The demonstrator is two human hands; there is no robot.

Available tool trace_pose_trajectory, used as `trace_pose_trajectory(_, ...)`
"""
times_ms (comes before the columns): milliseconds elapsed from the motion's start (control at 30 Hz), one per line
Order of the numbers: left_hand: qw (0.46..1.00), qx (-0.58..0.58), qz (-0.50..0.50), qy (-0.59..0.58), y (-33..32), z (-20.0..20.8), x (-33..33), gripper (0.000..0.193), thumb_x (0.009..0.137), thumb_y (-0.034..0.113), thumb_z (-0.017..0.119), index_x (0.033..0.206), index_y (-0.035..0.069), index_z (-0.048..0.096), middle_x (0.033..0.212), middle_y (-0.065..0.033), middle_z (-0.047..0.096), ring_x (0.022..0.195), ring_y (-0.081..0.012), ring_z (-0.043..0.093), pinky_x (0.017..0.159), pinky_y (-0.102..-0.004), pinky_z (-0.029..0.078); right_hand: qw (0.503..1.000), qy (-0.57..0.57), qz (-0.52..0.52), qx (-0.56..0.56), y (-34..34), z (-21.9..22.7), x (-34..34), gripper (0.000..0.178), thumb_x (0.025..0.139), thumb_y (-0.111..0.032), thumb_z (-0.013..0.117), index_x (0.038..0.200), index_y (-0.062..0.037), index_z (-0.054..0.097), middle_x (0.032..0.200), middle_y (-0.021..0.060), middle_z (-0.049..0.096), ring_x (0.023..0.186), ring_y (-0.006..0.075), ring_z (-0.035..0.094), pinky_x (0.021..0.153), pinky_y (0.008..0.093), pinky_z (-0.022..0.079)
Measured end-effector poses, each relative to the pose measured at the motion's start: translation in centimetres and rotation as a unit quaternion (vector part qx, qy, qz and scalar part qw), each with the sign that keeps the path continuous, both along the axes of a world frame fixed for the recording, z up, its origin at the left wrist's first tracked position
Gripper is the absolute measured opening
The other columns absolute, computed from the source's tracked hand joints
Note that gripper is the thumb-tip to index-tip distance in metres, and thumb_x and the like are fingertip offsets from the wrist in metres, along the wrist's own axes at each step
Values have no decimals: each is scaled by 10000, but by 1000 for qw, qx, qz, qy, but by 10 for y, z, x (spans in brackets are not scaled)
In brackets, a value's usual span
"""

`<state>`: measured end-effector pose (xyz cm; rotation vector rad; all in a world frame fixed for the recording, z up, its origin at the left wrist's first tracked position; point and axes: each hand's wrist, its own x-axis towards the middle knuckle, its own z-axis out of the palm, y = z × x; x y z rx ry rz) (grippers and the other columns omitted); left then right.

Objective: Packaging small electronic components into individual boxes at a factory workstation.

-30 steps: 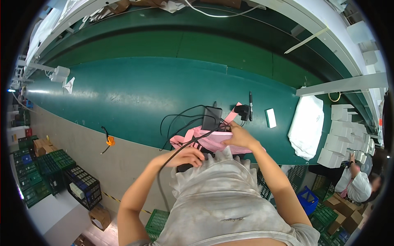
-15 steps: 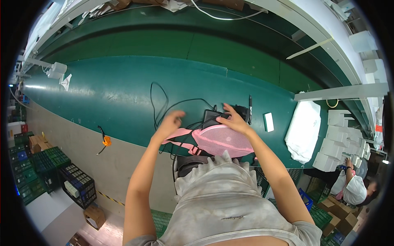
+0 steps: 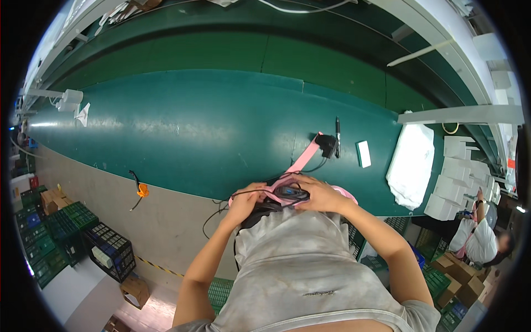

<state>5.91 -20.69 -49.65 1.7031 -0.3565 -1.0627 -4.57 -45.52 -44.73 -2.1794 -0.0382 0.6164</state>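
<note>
A pink bag [image 3: 348, 193] sits at the near edge of the table, against my apron, with its mouth spread. Inside the opening lies a dark object with a small blue patch [image 3: 289, 191]; its kind is unclear. My left hand [image 3: 247, 202] grips the bag's left rim, a thin black cable [image 3: 206, 226] looping beside it. On the right, my right hand [image 3: 319, 195] has its fingers curled over the bag's edge by the dark object; its fingertips are partly hidden. A pink strap [image 3: 303, 160] runs away from the bag to a small black block [image 3: 326, 145] with a cable.
Beyond the bag, a black pen [image 3: 338, 137] and a small white box [image 3: 363, 154] lie on the green table [image 3: 182, 122]. A white bundle [image 3: 411, 166] and stacked white boxes [image 3: 456, 177] stand at right. An orange-tagged cord [image 3: 142, 190] is left. A person works far right.
Both hands have drawn in toward me with the bag, which now faces me opened. The dark flat object and most of the cable have left the tabletop; the pink strap now stretches toward the block.
</note>
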Motion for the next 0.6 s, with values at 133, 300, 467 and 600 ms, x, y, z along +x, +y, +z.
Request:
trace_pose_trajectory(133, 990, -28, 45, 127, -1, 7, 8, 234, 885, 62, 494, 1093, -3, 581, 903, -73, 650, 781, -131, 637, 612, -225, 521, 994, 32, -2, -101, 10, 17, 4, 510, 698, -348, 688, 1137, -109, 586, 1114, 154, 589, 1018, 328, 560, 853, 445, 437)
trace_pose_trajectory(300, 921, 274, -275, -37, 43, 46, 49, 162, 774, 54, 557, 915, -6, 609, 887, -127, 649, 767, -240, 650, 625, -358, 527, 993, -6, -74, -93, -20, 33, 19, 388, 659, -246, 699, 1030, -142, 653, 738, 157, 644, 708, 349, 618, 653, 433, 481)
trace_pose_trajectory(467, 810, 188, -134, -539, 109, 33, 32, 188, 738, 26, 485, 879, 19, 608, 787, -120, 599, 764, -311, 597, 664, -433, 514, 963, -157, 39, -214, -19, 67, 40, 347, 678, -192, 700, 1019, -138, 657, 727, 142, 648, 697, 331, 623, 653, 419, 470)
trace_pose_trajectory(600, 981, 148, 109, 57, 143, 57, -7, 228, 729, -15, 452, 903, 19, 596, 807, -145, 598, 712, -341, 587, 709, -460, 504, 958, -185, 67, -207, -4, 92, 61, 331, 673, -145, 711, 998, -122, 656, 766, 113, 660, 706, 311, 626, 615, 408, 454)
